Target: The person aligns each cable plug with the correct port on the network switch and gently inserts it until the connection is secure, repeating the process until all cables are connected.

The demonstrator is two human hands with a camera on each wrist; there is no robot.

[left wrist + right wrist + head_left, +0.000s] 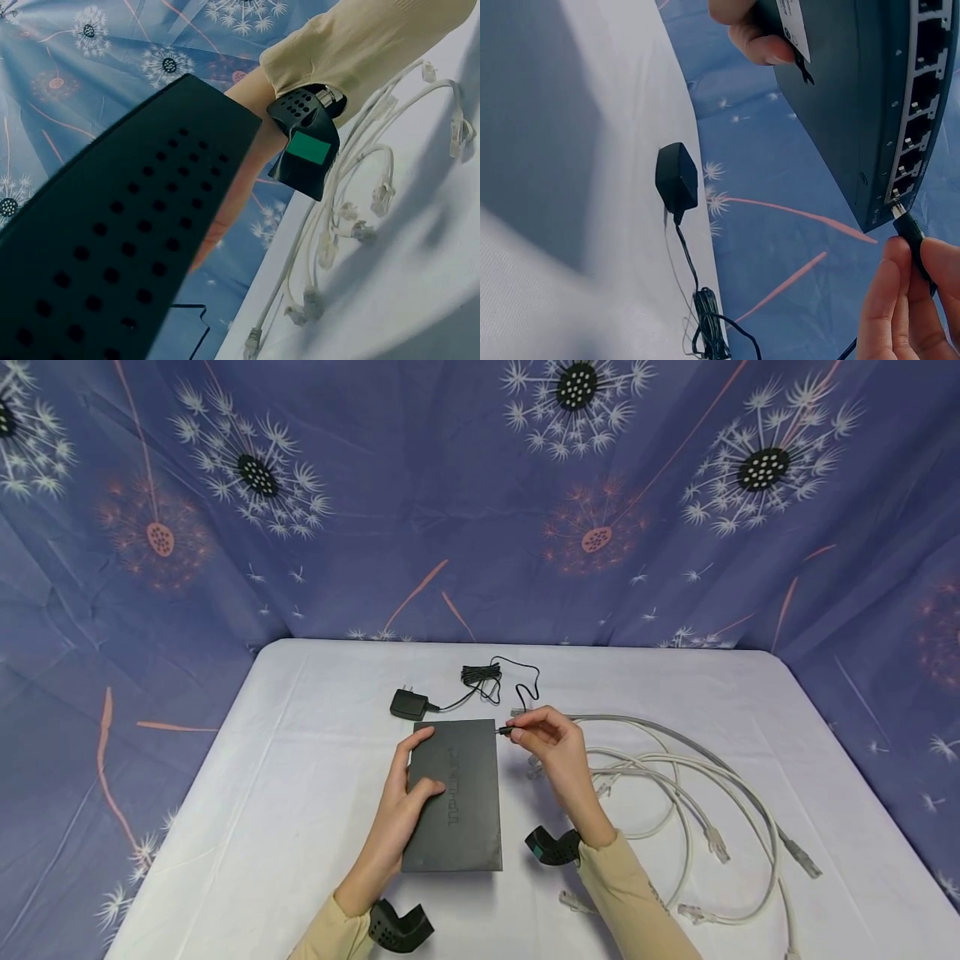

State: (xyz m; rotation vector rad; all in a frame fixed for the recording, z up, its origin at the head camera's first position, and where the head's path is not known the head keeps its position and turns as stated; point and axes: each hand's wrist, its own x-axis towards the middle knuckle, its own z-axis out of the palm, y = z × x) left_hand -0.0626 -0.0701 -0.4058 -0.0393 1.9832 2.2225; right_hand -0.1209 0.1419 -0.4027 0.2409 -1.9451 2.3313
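Note:
A dark TP-Link network switch (468, 827) is held above the table by my left hand (397, 810), thumb on its top face and fingers under it. In the right wrist view its row of ports (919, 120) faces my right hand (911, 315). That hand (558, 756) pinches the black barrel plug (910, 231) of a power cord between thumb and fingers. The plug's metal tip is at the switch's port edge, near a corner; how far in it sits, I cannot tell. Vent holes on the switch's side (142, 225) fill much of the left wrist view.
Behind the switch lies a black power adapter (409, 703), its cord bundled (481, 675) and looping to the plug. Several grey and white network cables (697, 760) with clear connectors spread over the right of the white table (300, 793). A patterned blue cloth (420, 527) hangs behind.

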